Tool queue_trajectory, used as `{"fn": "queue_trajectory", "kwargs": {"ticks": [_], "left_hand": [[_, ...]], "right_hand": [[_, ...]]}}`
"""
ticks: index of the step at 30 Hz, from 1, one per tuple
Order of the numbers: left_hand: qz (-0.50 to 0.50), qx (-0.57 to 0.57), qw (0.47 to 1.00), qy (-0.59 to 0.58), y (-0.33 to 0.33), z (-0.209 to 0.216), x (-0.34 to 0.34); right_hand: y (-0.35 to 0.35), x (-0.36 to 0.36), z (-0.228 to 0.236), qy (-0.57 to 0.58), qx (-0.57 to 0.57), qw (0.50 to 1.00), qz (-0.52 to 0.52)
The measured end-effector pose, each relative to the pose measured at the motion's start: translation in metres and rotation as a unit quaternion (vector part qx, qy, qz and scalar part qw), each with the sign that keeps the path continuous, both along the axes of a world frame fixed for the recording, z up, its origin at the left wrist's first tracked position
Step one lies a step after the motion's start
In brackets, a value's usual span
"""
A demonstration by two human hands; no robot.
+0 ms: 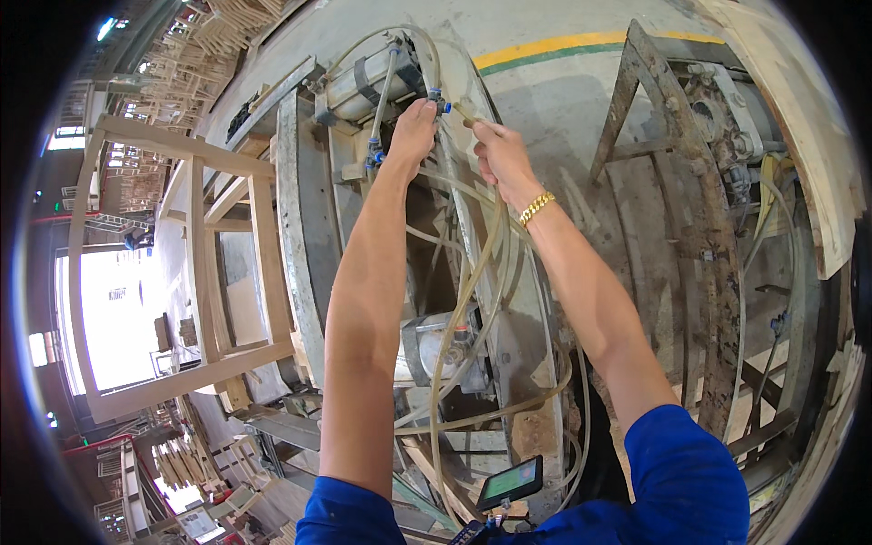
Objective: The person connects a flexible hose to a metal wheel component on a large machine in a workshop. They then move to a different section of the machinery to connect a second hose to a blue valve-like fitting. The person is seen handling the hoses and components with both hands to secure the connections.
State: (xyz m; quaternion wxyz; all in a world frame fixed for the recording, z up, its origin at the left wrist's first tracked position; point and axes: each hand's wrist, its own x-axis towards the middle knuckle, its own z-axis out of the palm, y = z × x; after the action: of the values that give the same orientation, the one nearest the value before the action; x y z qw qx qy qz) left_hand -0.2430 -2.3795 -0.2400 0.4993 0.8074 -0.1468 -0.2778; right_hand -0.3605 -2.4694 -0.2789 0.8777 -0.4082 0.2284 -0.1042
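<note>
Both my arms reach forward over a metal machine frame (300, 182). The closed fingers of my left hand (413, 138) grip a blue air-hose fitting (443, 106) beside a silver air cylinder (359, 88). Just to its right, my right hand (505, 162) pinches a yellowish air hose (464, 114), whose end points toward the fitting. Whether hose and fitting touch is too small to tell. Other clear hoses (468, 291) run down between my arms, past a second silver cylinder (427, 350). Another blue fitting (374, 156) sits left of my left hand.
A wooden frame (191, 245) stands at the left. On the right are a rusty steel beam (695, 227) and a pale wooden board (790, 100) at the rim. A small screen device (510, 481) is near my body. Stacked wooden parts (195, 59) fill the far left.
</note>
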Motion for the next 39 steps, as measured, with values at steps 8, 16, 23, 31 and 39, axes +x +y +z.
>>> {"fn": "queue_trajectory", "kwargs": {"ticks": [8, 16, 23, 31, 39], "left_hand": [[-0.03, 0.017, 0.998, 0.055, 0.014, 0.007, 0.01], [-0.036, 0.105, 0.989, -0.098, 0.037, 0.007, 0.015], [0.041, 0.078, 0.914, -0.395, 0.087, 0.039, -0.07], [0.079, 0.209, 0.959, -0.175, 0.284, 0.106, -0.334], [0.157, 0.178, 0.965, -0.115, 0.363, 0.089, -0.478]], "right_hand": [[-0.007, 0.007, 0.003, 0.011, -0.044, 0.995, 0.092], [-0.005, 0.02, 0.016, 0.01, -0.05, 0.975, 0.216], [-0.007, -0.057, 0.006, 0.008, -0.063, 0.986, 0.155], [0.029, -0.212, -0.035, 0.23, -0.222, 0.932, 0.171], [0.057, -0.26, -0.041, 0.3, -0.349, 0.848, 0.262]]}}
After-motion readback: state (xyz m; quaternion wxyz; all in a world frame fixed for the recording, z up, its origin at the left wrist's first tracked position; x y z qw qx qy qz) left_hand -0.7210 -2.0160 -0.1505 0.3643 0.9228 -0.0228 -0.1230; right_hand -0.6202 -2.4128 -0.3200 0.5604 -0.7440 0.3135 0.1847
